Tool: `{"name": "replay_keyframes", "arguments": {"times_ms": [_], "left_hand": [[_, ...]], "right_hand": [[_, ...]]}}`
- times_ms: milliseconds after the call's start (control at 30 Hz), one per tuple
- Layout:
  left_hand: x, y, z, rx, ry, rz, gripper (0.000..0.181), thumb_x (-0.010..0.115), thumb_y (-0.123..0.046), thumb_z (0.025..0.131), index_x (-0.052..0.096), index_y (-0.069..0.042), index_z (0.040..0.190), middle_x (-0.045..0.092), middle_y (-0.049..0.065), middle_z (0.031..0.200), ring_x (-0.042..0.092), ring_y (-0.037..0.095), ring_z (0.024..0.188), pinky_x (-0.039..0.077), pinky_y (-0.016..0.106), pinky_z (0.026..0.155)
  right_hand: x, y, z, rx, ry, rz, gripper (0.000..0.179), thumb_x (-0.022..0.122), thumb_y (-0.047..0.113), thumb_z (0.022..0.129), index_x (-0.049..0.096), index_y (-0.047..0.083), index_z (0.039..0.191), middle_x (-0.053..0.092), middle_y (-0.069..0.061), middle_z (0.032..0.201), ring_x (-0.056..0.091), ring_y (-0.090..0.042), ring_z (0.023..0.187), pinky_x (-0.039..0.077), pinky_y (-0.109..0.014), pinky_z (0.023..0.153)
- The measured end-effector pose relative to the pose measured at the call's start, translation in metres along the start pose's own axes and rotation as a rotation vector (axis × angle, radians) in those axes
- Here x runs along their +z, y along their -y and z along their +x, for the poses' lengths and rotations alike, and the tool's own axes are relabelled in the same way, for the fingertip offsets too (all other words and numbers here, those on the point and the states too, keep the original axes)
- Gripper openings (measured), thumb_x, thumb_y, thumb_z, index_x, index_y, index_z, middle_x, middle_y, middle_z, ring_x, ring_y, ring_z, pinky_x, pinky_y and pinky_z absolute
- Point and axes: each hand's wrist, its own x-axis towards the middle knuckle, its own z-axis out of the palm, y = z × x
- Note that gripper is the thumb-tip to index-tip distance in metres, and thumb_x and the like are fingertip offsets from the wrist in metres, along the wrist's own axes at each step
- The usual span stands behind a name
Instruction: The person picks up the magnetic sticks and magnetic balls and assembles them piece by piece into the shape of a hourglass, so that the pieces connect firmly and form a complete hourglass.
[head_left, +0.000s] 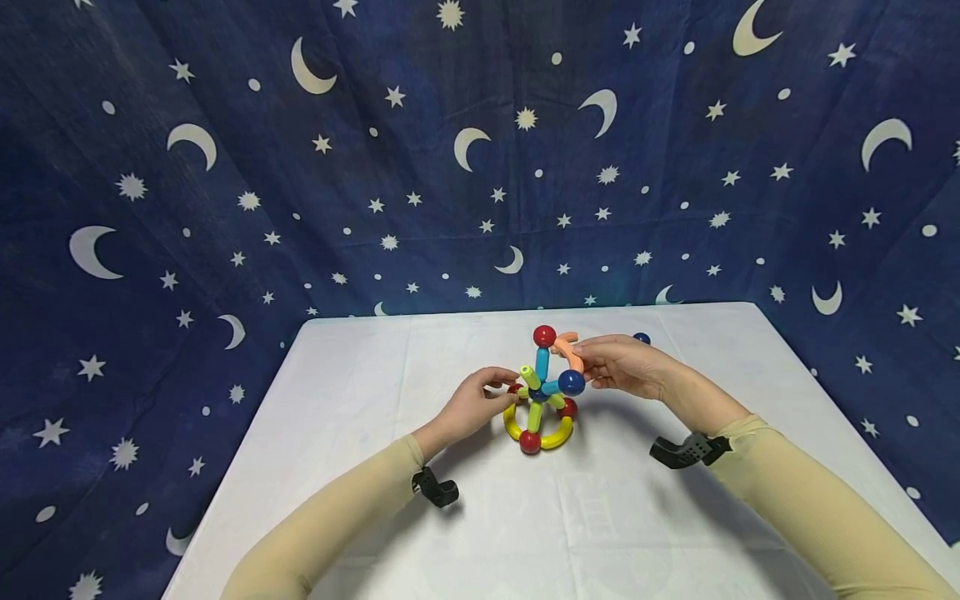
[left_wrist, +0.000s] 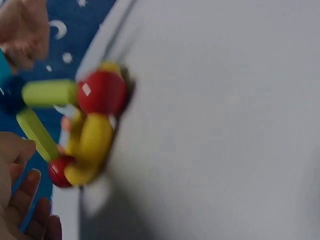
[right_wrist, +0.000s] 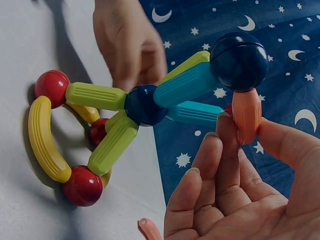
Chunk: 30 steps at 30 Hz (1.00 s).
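A ball-and-stick construction stands on the table, with a yellow curved-rod ring, red balls and light green rods rising to a central dark blue ball. Light blue rods lead up to a red ball and a larger dark blue ball. My right hand pinches an orange curved rod between thumb and fingers; its end meets that larger blue ball. My left hand is beside the left red ball, fingers loosely bent and parted.
Behind the construction lies another orange rod on the white table. A dark blue ball shows just past my right hand. A dark blue cloth with moons and stars hangs behind the table.
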Motion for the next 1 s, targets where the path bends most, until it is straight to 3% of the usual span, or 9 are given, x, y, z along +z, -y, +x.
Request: {"name": "replay_keyframes", "arguments": {"times_ms": [233, 367, 633, 800, 1000], "left_hand": [[-0.003, 0.020, 0.012, 0.032, 0.079, 0.265, 0.042, 0.070, -0.024, 0.098, 0.065, -0.012, 0.138, 0.065, 0.004, 0.135, 0.057, 0.021, 0.125, 0.042, 0.040, 0.108], [-0.003, 0.024, 0.017, 0.079, 0.099, 0.343, 0.038, 0.070, -0.024, 0.099, 0.067, -0.016, 0.136, 0.068, -0.001, 0.131, 0.059, 0.018, 0.123, 0.041, 0.039, 0.109], [-0.009, 0.023, 0.015, 0.069, 0.122, 0.424, 0.035, 0.071, -0.029, 0.099, 0.070, -0.016, 0.131, 0.071, -0.004, 0.124, 0.061, 0.017, 0.117, 0.042, 0.037, 0.107], [-0.015, 0.021, 0.004, 0.045, 0.113, 0.436, 0.035, 0.072, -0.032, 0.097, 0.071, -0.017, 0.128, 0.071, -0.006, 0.113, 0.061, 0.014, 0.104, 0.046, 0.037, 0.099], [-0.016, 0.016, -0.014, 0.011, 0.090, 0.441, 0.034, 0.075, -0.036, 0.093, 0.074, -0.018, 0.122, 0.071, -0.010, 0.102, 0.061, 0.011, 0.094, 0.049, 0.033, 0.088]], "right_hand": [[0.001, 0.000, 0.000, -0.006, -0.015, 0.009, 0.052, 0.064, 0.028, 0.101, 0.054, -0.007, 0.138, 0.069, -0.003, 0.089, 0.062, -0.016, 0.081, 0.055, -0.027, 0.075], [0.001, -0.001, -0.001, -0.012, -0.010, 0.006, 0.054, 0.065, 0.028, 0.101, 0.053, -0.008, 0.139, 0.069, -0.003, 0.091, 0.063, -0.017, 0.084, 0.054, -0.027, 0.076], [0.003, 0.002, 0.006, 0.002, -0.004, -0.029, 0.055, 0.064, 0.030, 0.101, 0.051, -0.004, 0.142, 0.068, -0.005, 0.096, 0.061, -0.018, 0.086, 0.053, -0.028, 0.078], [0.006, 0.008, 0.019, 0.017, 0.010, -0.045, 0.061, 0.065, 0.033, 0.100, 0.047, 0.001, 0.149, 0.067, -0.009, 0.105, 0.062, -0.021, 0.089, 0.054, -0.029, 0.079], [0.007, 0.016, 0.032, 0.031, 0.077, -0.064, 0.051, 0.064, 0.031, 0.101, 0.055, -0.002, 0.139, 0.065, -0.011, 0.104, 0.062, -0.022, 0.088, 0.054, -0.031, 0.081]]}}
